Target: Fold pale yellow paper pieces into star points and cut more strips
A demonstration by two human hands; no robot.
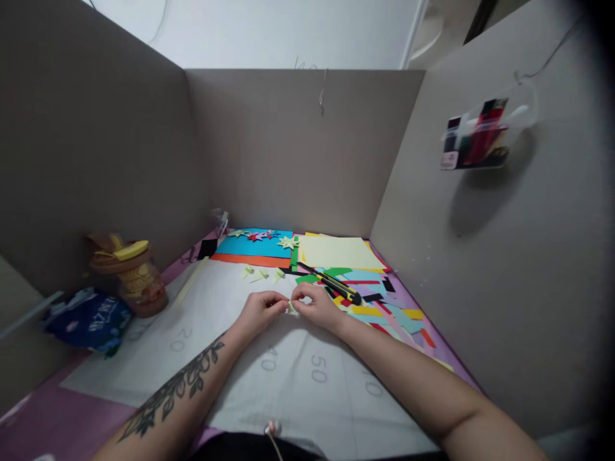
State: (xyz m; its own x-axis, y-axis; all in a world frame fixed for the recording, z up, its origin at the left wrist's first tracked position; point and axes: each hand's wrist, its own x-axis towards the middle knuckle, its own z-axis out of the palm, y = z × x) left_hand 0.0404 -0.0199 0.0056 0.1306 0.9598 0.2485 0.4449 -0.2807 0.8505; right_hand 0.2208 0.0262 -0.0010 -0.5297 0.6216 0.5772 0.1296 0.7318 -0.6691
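My left hand (263, 310) and my right hand (314, 306) meet over the white sheet, fingertips pinched together on a small pale green paper piece (291, 308). Most of that piece is hidden by the fingers. Just beyond the hands lie several folded pale green pieces (261, 274). A black and yellow cutter knife (336, 285) rests on coloured paper strips (368, 310) to the right of my right hand. Farther back, paper stars (288, 242) lie on and beside blue paper (257, 246).
A stack of pale yellow paper (339, 252) lies at the back right. On the left stand a brown cup with a yellow lid (139, 282) and a blue packet (91, 320). Grey partitions (298, 147) enclose the table; a clear holder (480, 137) hangs on the right one.
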